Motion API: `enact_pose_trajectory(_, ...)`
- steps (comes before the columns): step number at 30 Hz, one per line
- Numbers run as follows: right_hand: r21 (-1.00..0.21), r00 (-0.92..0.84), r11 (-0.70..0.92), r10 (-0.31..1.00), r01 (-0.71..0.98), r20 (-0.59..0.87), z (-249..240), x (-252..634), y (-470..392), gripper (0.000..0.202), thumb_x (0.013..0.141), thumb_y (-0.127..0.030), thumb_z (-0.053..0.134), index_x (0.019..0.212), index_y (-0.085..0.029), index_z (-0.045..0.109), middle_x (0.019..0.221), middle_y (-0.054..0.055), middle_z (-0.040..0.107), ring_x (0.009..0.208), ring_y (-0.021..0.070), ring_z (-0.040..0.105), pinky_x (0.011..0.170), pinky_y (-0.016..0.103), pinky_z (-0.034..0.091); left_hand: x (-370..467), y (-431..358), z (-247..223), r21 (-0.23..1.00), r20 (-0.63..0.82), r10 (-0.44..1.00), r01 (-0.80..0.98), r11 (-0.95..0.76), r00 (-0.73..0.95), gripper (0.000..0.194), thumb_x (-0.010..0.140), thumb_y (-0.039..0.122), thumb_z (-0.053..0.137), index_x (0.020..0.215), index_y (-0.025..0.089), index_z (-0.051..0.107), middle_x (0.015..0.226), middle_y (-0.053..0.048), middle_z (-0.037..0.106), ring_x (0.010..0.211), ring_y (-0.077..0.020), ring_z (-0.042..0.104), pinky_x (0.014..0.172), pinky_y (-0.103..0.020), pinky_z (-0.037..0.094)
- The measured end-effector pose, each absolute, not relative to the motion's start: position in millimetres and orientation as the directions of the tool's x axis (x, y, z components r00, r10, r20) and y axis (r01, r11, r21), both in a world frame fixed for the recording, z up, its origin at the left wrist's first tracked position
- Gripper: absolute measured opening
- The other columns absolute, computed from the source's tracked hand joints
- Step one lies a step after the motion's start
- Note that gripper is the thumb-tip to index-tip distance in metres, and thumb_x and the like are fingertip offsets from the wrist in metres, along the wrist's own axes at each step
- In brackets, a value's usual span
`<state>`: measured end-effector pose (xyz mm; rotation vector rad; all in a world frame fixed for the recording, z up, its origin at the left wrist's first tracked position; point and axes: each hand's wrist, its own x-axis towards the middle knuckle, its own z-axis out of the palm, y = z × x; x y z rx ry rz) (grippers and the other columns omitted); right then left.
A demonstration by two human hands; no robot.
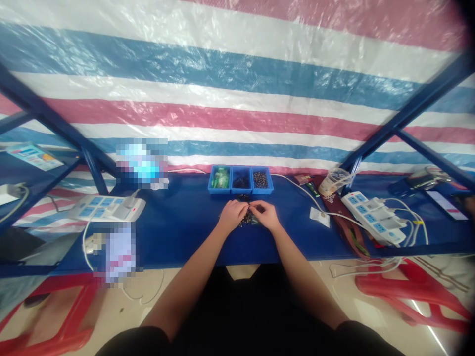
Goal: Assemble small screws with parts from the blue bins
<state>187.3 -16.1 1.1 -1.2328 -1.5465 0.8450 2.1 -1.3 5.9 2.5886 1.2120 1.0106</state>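
Note:
Both hands meet over the blue tabletop (178, 232), in front of three blue bins. My left hand (233, 215) has its fingers curled, with thumb and forefinger pinched. My right hand (264, 214) pinches close against it, fingertips nearly touching. What they hold between them is too small to make out. Under and around the fingertips lies a loose pile of small dark and brassy pieces (245, 221). The left bin (211, 185) holds green and clear packets, the middle bin (241, 190) dark small parts, and the right bin (271, 185) many small metallic pieces.
A power strip (111, 208) sits on the left, another (374, 220) on the right with cables. Near the right one are a plastic cup (330, 184), a brown strap-like bag (339, 210) and a small white packet (319, 216). Red stools (411, 291) stand below the table edge.

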Motion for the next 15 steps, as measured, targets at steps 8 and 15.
enact_pose_trajectory(8,-0.937,0.035,0.200,0.975,0.287,0.218,4,186,-15,0.031,0.078,-0.044,0.068,0.093,-0.018,0.072,0.081,0.005,0.073,0.068,0.0167,0.065,0.066,0.030,0.054,2,-2,6,0.370,0.552,0.728,0.662,-0.652,0.407,0.024,0.097,0.026,0.043,0.105,0.018,0.064,0.094,-0.007,0.071,0.083,-0.0187,0.060,0.076,-0.035,0.041)
enact_pose_trajectory(15,-0.983,0.197,0.180,0.963,0.041,0.185,2,184,2,0.058,0.076,-0.048,0.068,0.125,-0.017,0.060,0.111,0.013,0.070,0.085,0.0218,0.069,0.075,0.037,0.058,3,-2,4,0.353,0.552,0.725,0.672,-0.651,0.412,0.025,0.096,0.023,0.042,0.104,0.018,0.065,0.088,-0.007,0.070,0.079,-0.0187,0.061,0.074,-0.035,0.040)
